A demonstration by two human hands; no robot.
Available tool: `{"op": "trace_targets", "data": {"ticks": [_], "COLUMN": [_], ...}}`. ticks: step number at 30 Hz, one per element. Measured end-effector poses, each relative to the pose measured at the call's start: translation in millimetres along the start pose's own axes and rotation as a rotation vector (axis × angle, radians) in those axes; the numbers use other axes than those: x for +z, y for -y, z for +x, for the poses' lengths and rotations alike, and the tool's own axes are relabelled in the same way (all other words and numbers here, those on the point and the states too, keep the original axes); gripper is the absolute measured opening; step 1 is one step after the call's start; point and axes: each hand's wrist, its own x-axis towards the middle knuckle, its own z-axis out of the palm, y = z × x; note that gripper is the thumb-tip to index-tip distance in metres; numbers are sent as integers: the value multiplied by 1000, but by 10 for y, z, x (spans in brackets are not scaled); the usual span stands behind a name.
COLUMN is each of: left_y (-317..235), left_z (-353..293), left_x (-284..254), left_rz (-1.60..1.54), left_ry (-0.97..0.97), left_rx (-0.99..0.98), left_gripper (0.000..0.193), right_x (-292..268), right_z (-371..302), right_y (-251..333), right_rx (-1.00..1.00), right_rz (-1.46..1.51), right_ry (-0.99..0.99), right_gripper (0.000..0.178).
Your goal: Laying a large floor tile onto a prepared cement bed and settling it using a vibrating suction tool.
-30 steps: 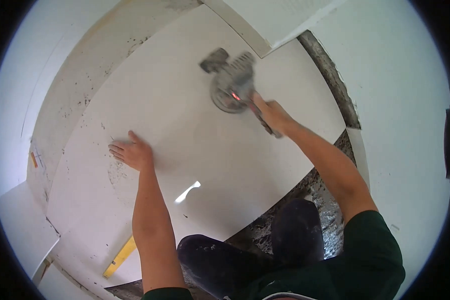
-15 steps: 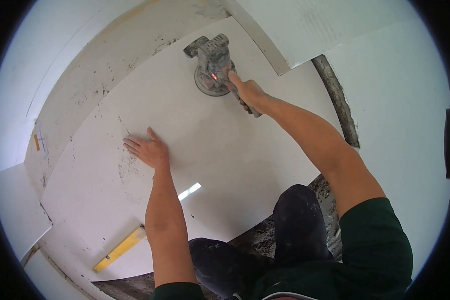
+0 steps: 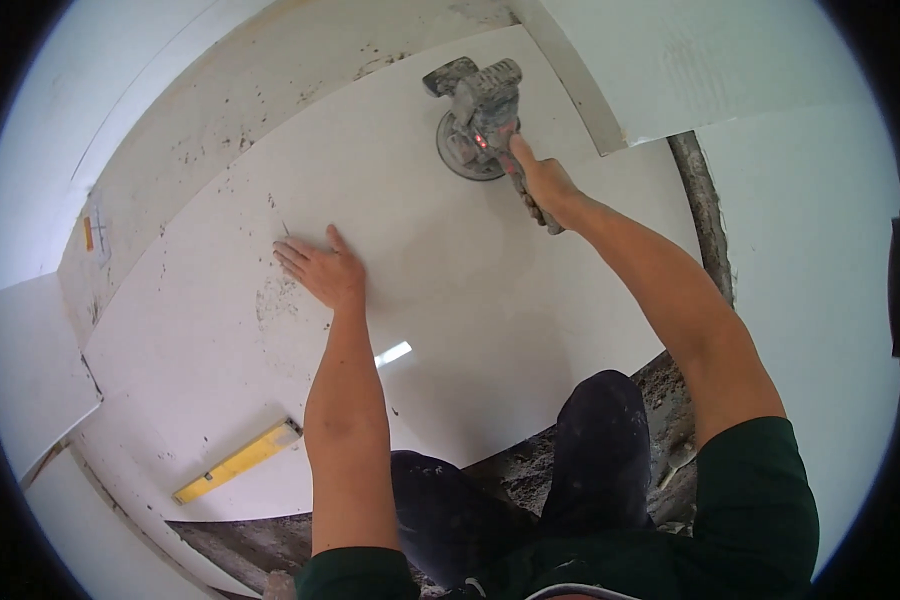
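Large pale tile [image 3: 490, 310] taken as landmark. Left hand [image 3: 325, 272]: palm down on the left-of-middle part of the tile, holding nothing; fingers extended and slightly spread, pointing to the tile's left edge, thumb out toward its far edge. Left forearm [image 3: 350, 400] comes in over the near edge of the tile and runs almost straight forward. Right hand [image 3: 550, 185]: closed around the handle of a grey, dusty power tool [image 3: 490, 105], thumb along the top of the grip. Tool sits on the far part of the tile, toward its far right corner; round pad down against the surface, small red lights lit. Right arm [image 3: 660, 265] bent at the elbow outside the tile's near right corner, forearm slanting inward and forward across the right edge. Knees [image 3: 600, 430] at the near edge of the tile, beside dark, rough ground [image 3: 520, 470]. Yellow level [image 3: 238, 462] lies on the near left part of the tile, left of the left forearm.
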Motion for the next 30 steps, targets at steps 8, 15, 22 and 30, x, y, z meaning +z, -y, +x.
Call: {"op": "trace_targets", "data": {"ticks": [8, 15, 22, 30], "left_y": [6, 27, 21, 57], "left_z": [14, 16, 23, 17], "left_x": [-14, -23, -29, -26], "left_rz": [28, -69, -83, -68], "left_ry": [39, 16, -11, 13], "left_rx": [-2, -7, -1, -56], "left_gripper": [86, 84, 85, 95], "right_x": [57, 88, 160, 209], "right_z": [1, -122, -181, -259], "right_y": [-15, 22, -36, -81], "right_rx": [38, 59, 82, 96], "right_rz": [6, 53, 77, 115], "right_ry": [-33, -31, -75, -52], "right_gripper": [80, 78, 77, 74]}}
